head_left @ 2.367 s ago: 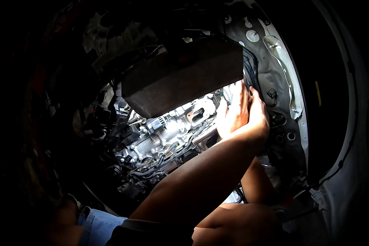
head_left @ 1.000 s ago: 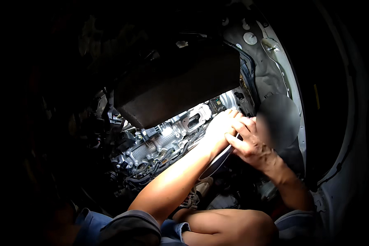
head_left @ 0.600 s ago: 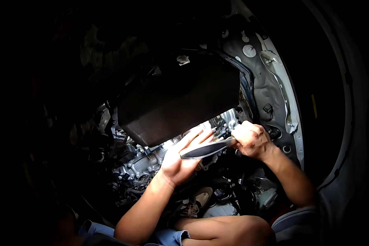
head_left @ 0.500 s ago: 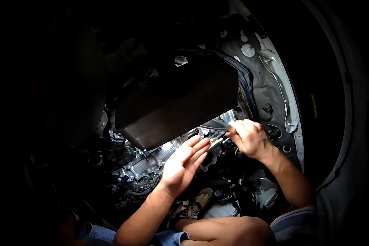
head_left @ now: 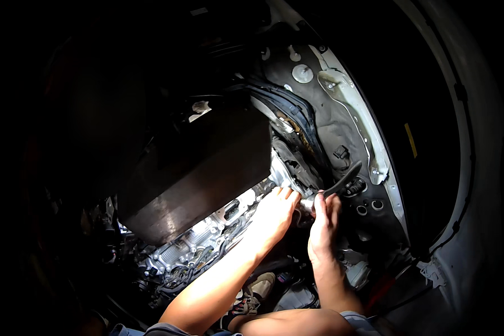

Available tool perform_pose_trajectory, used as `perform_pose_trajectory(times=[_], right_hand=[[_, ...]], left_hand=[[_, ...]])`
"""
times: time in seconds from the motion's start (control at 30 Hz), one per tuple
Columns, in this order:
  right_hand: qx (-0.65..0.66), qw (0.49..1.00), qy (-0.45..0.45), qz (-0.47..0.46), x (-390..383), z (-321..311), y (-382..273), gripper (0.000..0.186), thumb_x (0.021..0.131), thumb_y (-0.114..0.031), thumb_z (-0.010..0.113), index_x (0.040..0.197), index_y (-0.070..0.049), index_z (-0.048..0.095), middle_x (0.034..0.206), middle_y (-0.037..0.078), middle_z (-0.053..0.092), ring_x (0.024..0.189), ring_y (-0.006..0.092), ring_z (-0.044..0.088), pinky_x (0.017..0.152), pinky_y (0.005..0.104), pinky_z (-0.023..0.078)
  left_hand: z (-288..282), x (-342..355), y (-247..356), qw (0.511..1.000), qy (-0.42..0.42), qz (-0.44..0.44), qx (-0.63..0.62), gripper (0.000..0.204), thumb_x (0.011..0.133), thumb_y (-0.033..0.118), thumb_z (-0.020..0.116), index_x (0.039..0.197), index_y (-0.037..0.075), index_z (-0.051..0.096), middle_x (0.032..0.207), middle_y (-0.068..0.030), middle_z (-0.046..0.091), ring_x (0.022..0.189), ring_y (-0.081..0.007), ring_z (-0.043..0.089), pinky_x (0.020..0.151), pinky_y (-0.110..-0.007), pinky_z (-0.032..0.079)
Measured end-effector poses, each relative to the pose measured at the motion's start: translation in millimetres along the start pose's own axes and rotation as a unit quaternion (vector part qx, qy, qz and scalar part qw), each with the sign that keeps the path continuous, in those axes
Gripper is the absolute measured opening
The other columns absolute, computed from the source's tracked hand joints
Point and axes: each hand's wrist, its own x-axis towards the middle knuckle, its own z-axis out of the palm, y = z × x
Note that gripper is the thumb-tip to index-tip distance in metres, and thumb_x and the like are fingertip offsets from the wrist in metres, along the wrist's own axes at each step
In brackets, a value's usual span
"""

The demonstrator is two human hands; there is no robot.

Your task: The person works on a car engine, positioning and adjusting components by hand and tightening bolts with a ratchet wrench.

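Observation:
My left hand point(head_left: 277, 214) reaches in over the engine point(head_left: 187, 249), its fingers curled down beside a bright silver metal part point(head_left: 278, 171). What its fingertips grip, if anything, is hidden. Just to the right, my right hand point(head_left: 323, 232) is closed round the lower end of a dark, curved, tapering piece point(head_left: 343, 179). That piece sticks up and to the right from between thumb and fingers; hose or tool handle, I cannot tell. The two hands are close together at the lower right of a large dark box-shaped block point(head_left: 207, 176).
A bundle of black cables point(head_left: 297, 106) runs down the right side of the engine bay. Beyond it stands the grey body wall point(head_left: 336, 120) with a pale metal bracket point(head_left: 355, 120). My shoe point(head_left: 261, 285) rests low among engine parts. Much of the left is in darkness.
My left hand has gone from flat and open to curled, further right. My right hand has turned upright and lower, the dark curved piece now showing above it. The view has shifted right.

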Motion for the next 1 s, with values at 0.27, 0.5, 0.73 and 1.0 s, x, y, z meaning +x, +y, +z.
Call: perform_pose_trajectory(times=[0.27, 0.5, 0.73, 1.0], right_hand=[[-0.502, 0.755, -0.242, -0.346, 27, -53, -37, 0.064, 0.090, -0.061, 0.048, 0.115, -0.003, 0.059, 0.091, 0.013, 0.066, 0.088, 0.0308, 0.064, 0.080, 0.0396, 0.049], [-0.213, 0.896, -0.307, -0.241, 8, -28, -31, 0.043, 0.096, -0.020, 0.053, 0.129, 0.003, 0.037, 0.083, 0.024, 0.066, 0.070, 0.0443, 0.065, 0.061, 0.0469, 0.051], [-0.584, 0.534, -0.390, -0.472, 46, -6, -95, 0.029, 0.082, -0.017, 0.064, 0.111, -0.011, 0.063, 0.073, 0.009, 0.063, 0.062, 0.0252, 0.066, 0.057, 0.0383, 0.052], [-0.091, 0.925, -0.279, 0.241, 29, -11, -27, 0.030, 0.093, -0.013, 0.055, 0.120, -0.015, 0.042, 0.062, -0.003, 0.042, 0.037, 0.0043, 0.033, 0.031, 0.0204, 0.030]], left_hand=[[-8, -3, -11, 0.999, -0.044, 0.020, -0.012, 0.025, 0.073, -0.002, 0.059, 0.098, 0.000, 0.058, 0.101, -0.0134, 0.060, 0.099, -0.0295, 0.057, 0.085, -0.036, 0.050], [1, 3, -7, 1.000, -0.028, 0.002, -0.005, 0.035, 0.069, 0.004, 0.065, 0.104, 0.000, 0.060, 0.099, -0.0126, 0.056, 0.099, -0.0310, 0.052, 0.085, -0.037, 0.047], [-8, 0, -10, 0.999, 0.012, 0.003, -0.053, 0.021, 0.072, 0.005, 0.059, 0.093, 0.002, 0.059, 0.095, -0.0117, 0.051, 0.088, -0.0294, 0.052, 0.076, -0.037, 0.048], [-19, -7, -6, 0.937, 0.031, -0.211, -0.277, 0.021, 0.091, 0.017, 0.046, 0.098, 0.003, 0.059, 0.098, -0.0169, 0.062, 0.088, -0.0334, 0.061, 0.075, -0.039, 0.050]])
